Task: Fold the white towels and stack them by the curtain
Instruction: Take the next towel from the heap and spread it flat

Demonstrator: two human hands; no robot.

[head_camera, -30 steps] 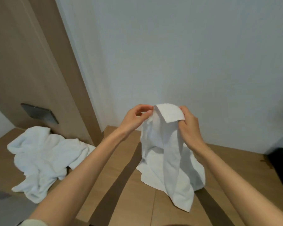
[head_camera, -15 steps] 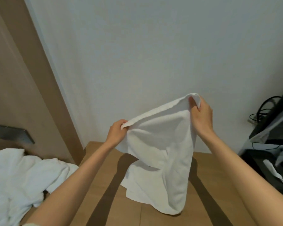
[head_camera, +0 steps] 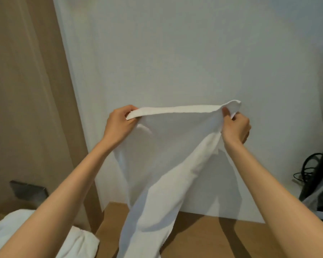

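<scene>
A white wall (head_camera: 175,53) fills most of the view, with a tan panel (head_camera: 26,90) along its left side and a wooden surface (head_camera: 203,239) at its foot. In front of the wall a white towel (head_camera: 166,155) hangs in the air, its top edge pulled nearly level between two raised bare hands. Its lower part trails down over the wood and out of view. A second heap of white towels (head_camera: 78,243) lies at lower left, partly behind the left forearm. The left hand (head_camera: 117,125) grips one top corner with its fingers curled round the hem. The right hand (head_camera: 235,127) pinches the other corner. Black cables (head_camera: 309,168) show at the right edge, and a small grey plate (head_camera: 28,189) sits low on the panel.
</scene>
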